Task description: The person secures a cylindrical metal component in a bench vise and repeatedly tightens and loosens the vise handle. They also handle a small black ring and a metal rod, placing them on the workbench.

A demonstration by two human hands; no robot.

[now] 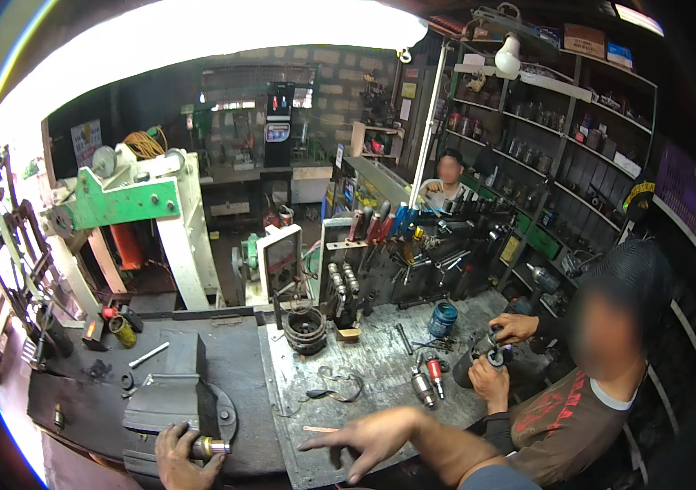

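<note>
My left hand [183, 459] is closed around a short brass-and-steel cylindrical part [214, 447], at the near side of a dark bench vise [170, 402]. The part's bright stepped end sticks out to the right of my fingers. Reaching in from the lower right, my right hand [376, 439] hovers over the metal-topped bench [295, 408], fingers stretched out and holding nothing. Beyond its fingertips lies a thin copper-coloured strip [320, 429]. A dark looped strap [340, 387] rests farther back on the same surface.
At the right, a co-worker [576, 392] handles a dark cylindrical part [495, 357]. Red air tools [435, 371], a blue jar [443, 318] and a ringed metal part [305, 331] stand on the bench. A rod [148, 354] lies behind the vise. Another person [448, 175] is beyond the tool rack.
</note>
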